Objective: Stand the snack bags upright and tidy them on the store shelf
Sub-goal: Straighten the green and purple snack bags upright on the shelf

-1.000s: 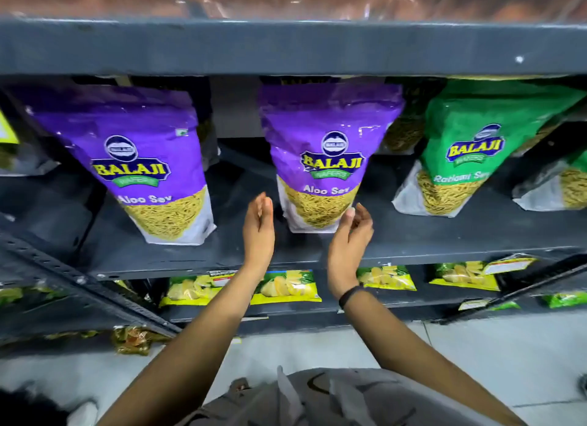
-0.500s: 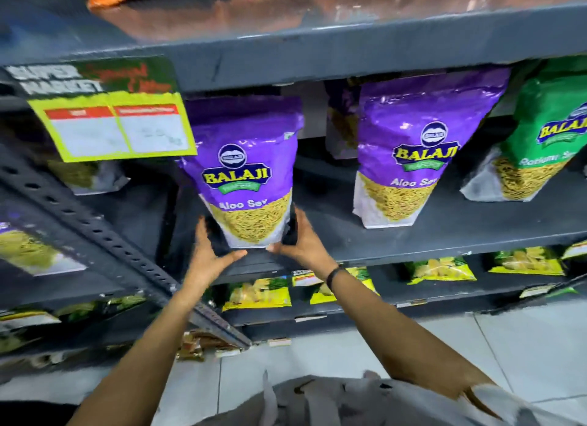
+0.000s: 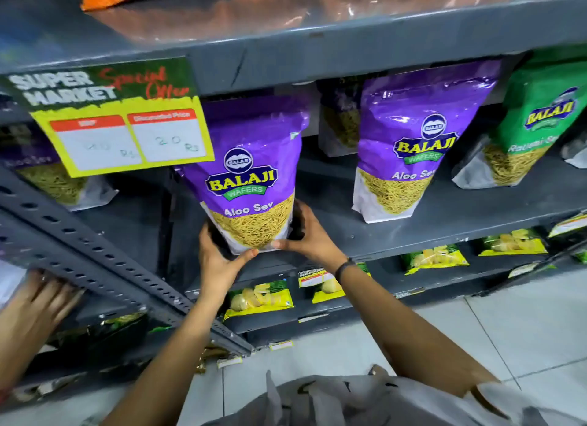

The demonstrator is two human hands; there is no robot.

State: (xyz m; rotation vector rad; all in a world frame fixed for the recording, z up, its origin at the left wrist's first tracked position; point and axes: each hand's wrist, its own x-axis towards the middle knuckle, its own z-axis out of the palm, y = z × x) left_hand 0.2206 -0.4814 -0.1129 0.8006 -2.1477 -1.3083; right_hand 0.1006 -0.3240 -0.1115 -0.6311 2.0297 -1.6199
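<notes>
While the base of a purple Aloo Sev bag (image 3: 251, 184) is gripped from both sides, the bag is kept upright at the front edge of the grey shelf (image 3: 444, 231), just left of the frame's centre. The left hand (image 3: 219, 260) is wrapped around the bag's lower corner at 7 o'clock, thumb stretched across the bottom seam. The right hand (image 3: 309, 235) is closed on the opposite lower corner at 5 o'clock, its thumb nearly met by the left thumb. A second purple bag (image 3: 409, 139) is seen standing at 3 o'clock from the held one, well apart, and a green bag (image 3: 533, 120) further along at the frame's edge. A yellow price sign (image 3: 124, 133) is hung at 10 o'clock, overlapping the held bag's top corner. Another person's hand (image 3: 41, 301) is seen at 8 o'clock, blurred.
</notes>
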